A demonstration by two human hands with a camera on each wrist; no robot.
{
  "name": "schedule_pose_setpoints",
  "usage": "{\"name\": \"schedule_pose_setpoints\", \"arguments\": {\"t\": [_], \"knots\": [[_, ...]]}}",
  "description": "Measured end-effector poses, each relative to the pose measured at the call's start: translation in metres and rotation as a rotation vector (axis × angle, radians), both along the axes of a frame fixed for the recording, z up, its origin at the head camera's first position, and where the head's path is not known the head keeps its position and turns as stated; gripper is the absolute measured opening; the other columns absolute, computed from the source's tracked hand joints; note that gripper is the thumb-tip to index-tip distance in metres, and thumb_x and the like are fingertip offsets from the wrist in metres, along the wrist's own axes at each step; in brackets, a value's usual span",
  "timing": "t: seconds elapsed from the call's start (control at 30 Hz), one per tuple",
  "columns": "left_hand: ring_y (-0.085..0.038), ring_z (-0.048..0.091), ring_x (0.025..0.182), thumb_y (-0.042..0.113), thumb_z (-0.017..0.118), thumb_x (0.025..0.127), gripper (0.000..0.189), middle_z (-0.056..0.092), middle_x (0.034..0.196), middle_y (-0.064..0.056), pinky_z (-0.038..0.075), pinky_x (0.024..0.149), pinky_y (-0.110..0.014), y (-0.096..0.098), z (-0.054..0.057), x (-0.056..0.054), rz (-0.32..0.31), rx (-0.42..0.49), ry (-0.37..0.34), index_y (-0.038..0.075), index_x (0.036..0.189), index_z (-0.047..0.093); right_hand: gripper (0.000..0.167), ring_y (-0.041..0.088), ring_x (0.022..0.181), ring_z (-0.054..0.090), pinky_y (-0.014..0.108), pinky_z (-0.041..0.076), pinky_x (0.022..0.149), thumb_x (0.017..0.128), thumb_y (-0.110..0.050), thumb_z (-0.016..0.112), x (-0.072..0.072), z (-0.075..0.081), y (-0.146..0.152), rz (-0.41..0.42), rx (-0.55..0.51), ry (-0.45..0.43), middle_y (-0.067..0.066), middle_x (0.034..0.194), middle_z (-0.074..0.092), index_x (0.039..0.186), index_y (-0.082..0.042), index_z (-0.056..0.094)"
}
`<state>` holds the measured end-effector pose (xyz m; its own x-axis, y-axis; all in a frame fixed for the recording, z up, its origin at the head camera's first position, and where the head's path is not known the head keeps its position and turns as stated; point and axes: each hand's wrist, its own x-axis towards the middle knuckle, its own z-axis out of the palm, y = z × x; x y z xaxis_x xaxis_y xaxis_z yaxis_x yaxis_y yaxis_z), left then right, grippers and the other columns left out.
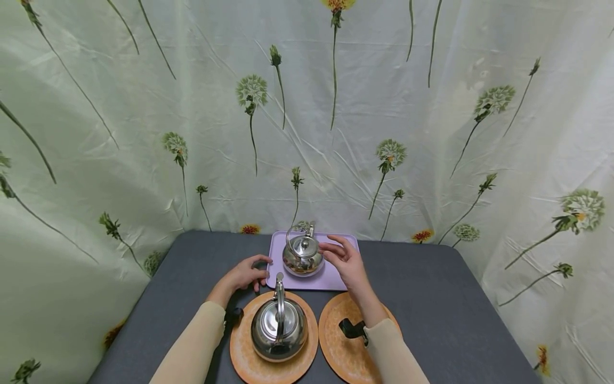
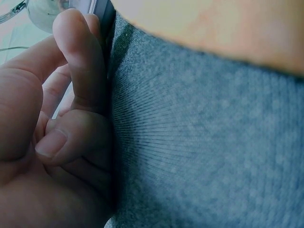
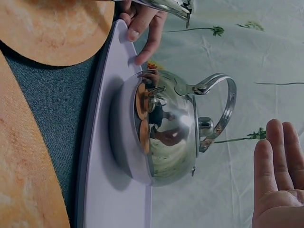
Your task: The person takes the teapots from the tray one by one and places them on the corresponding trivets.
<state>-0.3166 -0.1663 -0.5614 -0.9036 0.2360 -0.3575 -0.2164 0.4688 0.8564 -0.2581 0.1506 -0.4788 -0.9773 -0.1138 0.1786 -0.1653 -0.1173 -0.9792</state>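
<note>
Tray, one, lilac, rectangular: taken as the landmark and set on a dark grey tabletop.
Small kettle, polished steel: stood upright on the tray, its lid seated and its handle raised above the lid.
Left hand: placed at the tray's left edge, released, the forward fingers reached to the rim; in the left wrist view other fingers are seen loosely bent.
Right hand: held above the tray's right half, just beside the small kettle; released, with fingers extended and nothing grasped.
Left board, round, orange: laid in front of the tray.
Large kettle, steel, lidded: carried upright on that board, in front of the tray.
Right board, matching: laid in front of the tray, partly covered by the right sleeve.
Curtain, pale, dandelion-printed: hung behind the tray.
</note>
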Motion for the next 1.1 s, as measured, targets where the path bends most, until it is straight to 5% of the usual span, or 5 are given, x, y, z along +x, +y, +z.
{"name": "schedule_pose_setpoints", "arguments": {"t": [0.6, 0.97, 1.1], "knots": [[-0.012, 0.058, 0.048, 0.018, 0.069, 0.100, 0.044, 0.069, 0.071, -0.001, 0.030, 0.044, -0.024, 0.000, -0.001, 0.001, -0.003, 0.007, 0.010, 0.021, 0.143, 0.060, 0.047, 0.004, 0.107, 0.075, 0.021, 0.056, 0.098, 0.104, -0.002, 0.064, -0.015, -0.005, -0.008, 0.006, 0.039, -0.028, 0.024, 0.135, 0.071, 0.149, -0.007, 0.056], [-0.011, 0.058, 0.047, 0.018, 0.070, 0.100, 0.045, 0.068, 0.070, -0.001, 0.030, 0.043, -0.024, -0.002, -0.004, 0.001, -0.026, 0.067, 0.014, 0.018, 0.144, 0.059, 0.046, 0.022, 0.123, 0.073, 0.023, 0.054, 0.101, 0.105, -0.007, 0.065, -0.021, -0.007, -0.013, 0.022, 0.117, -0.026, 0.021, 0.138, 0.070, 0.149, -0.013, 0.057], [-0.012, 0.058, 0.047, 0.018, 0.070, 0.100, 0.045, 0.068, 0.070, -0.001, 0.030, 0.043, -0.023, -0.002, -0.003, 0.001, -0.029, 0.064, 0.018, 0.017, 0.144, 0.059, 0.046, 0.017, 0.120, 0.074, 0.022, 0.054, 0.100, 0.105, -0.005, 0.064, -0.024, -0.007, -0.015, 0.030, 0.127, -0.027, 0.023, 0.139, 0.070, 0.150, -0.010, 0.056]]}}
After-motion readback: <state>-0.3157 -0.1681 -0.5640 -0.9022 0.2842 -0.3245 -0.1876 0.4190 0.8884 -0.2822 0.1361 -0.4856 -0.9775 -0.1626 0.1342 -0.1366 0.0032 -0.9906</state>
